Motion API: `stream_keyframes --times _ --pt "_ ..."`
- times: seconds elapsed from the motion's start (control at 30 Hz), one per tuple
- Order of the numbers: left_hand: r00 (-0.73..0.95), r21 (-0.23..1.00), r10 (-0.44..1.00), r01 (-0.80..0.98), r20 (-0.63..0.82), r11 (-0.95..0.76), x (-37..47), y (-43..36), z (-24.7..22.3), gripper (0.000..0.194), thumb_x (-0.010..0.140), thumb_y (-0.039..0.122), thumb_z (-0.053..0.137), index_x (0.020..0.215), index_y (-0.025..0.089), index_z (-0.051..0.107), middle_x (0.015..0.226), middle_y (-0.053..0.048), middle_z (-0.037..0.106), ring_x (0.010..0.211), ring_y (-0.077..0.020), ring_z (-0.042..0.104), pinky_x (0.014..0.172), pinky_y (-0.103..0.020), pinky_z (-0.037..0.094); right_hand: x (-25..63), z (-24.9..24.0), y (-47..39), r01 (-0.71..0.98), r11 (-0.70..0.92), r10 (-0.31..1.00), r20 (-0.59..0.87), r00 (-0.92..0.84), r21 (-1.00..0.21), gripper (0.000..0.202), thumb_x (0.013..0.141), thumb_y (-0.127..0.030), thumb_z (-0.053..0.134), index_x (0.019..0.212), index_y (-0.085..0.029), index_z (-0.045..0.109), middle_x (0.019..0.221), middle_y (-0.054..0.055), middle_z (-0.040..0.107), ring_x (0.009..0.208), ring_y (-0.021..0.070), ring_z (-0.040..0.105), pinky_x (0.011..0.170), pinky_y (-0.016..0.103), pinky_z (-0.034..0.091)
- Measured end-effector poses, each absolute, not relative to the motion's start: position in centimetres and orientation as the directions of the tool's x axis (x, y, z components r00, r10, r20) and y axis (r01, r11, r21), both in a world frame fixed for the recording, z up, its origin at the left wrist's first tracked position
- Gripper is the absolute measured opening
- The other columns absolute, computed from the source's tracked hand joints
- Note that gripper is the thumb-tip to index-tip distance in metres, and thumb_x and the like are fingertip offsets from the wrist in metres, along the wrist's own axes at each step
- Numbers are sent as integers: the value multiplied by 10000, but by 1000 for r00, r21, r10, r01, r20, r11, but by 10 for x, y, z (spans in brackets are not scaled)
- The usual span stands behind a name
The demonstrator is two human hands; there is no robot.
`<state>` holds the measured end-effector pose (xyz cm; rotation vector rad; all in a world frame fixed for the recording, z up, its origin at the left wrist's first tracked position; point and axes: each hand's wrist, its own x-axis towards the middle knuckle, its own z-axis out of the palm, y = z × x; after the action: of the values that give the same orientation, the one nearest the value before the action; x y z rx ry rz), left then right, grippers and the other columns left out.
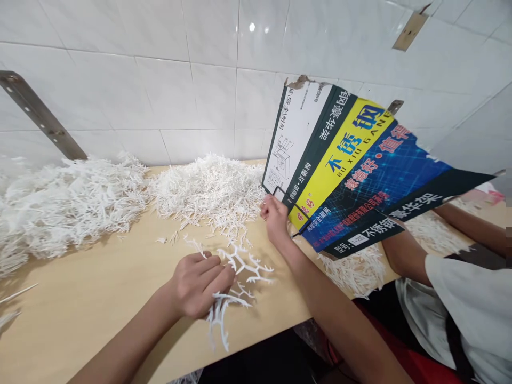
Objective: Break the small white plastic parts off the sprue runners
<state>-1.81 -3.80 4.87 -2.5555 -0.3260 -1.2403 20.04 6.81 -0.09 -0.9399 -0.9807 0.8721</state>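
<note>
My left hand [202, 282] is closed around white branching plastic pieces [244, 264], whose thin forked arms stick out on its right side and below it. My right hand [276, 216] is closed at the lower left corner of a printed cardboard sheet [360, 165], beside a thin black wire frame [294, 200]; what its fingers grip is hidden. Just beyond my hands lies a heap of small white plastic pieces [208, 186].
A larger white heap [80, 202] covers the left of the wooden table [100, 304]. Behind stands a tiled wall with a metal bracket [44, 114]. At right, partly behind the cardboard, sits a person in a light shirt [468, 304], near more white pieces [356, 269].
</note>
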Motion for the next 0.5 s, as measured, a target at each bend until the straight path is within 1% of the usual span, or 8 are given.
stream_keyframes --times 0.07,0.17,0.23,0.3,0.33,0.4,0.43,0.5 --pt "532 47 230 336 815 -941 -16 -47 60 211 876 105 648 708 204 567 529 48 436 460 -107 391 464 -304 230 197 -7 70 61 338 925 343 164 -939 384 948 -519 576 711 -221 525 658 -15 499 598 139 419 573 282 347" --pt "181 502 569 312 802 -806 -10 -64 71 216 950 236 634 739 212 590 545 50 432 475 -102 397 467 -263 289 188 -12 70 291 379 908 414 65 -878 233 953 -430 587 898 -213 652 856 18 665 745 164 556 679 287 422" --pt "-44 691 699 201 714 -694 -4 -81 74 257 1054 323 449 900 237 636 570 44 430 497 -118 431 483 -252 378 186 -12 70 338 400 892 447 72 -852 206 941 -385 600 1017 -212 683 1012 48 714 845 187 614 720 293 453" --pt "-227 832 815 -36 533 -554 5 -101 74 363 1093 352 292 1037 278 643 613 32 466 551 -132 501 554 -278 500 188 -12 71 346 423 876 475 81 -838 233 944 -359 589 1090 -211 694 1105 72 722 926 208 643 746 301 477" --pt "-289 863 873 -211 394 -460 10 -111 73 370 1092 383 290 1075 302 651 667 18 533 617 -141 567 628 -312 562 190 -12 72 349 438 867 492 80 -829 242 948 -350 578 1107 -211 698 1129 79 722 966 217 651 769 308 486" --pt "-301 816 943 -503 144 -285 21 -129 68 373 1074 480 324 1183 351 657 928 -24 692 885 -189 690 814 -413 624 195 -13 73 362 470 845 529 79 -805 254 961 -333 550 1118 -210 708 1156 89 722 1041 234 655 844 332 497" --pt "-269 776 960 -590 71 -223 27 -137 65 398 1062 529 331 1256 374 642 1114 -42 713 1047 -225 696 885 -462 621 197 -14 73 373 484 834 546 78 -792 260 967 -330 538 1117 -209 713 1164 93 723 1071 242 653 883 346 496" --pt "-178 710 984 -694 -8 -120 37 -151 59 449 1040 588 347 1368 405 593 1424 -49 620 1297 -296 613 975 -544 593 201 -16 73 394 503 816 573 79 -770 271 974 -334 524 1113 -208 720 1167 99 728 1110 254 649 938 369 492"
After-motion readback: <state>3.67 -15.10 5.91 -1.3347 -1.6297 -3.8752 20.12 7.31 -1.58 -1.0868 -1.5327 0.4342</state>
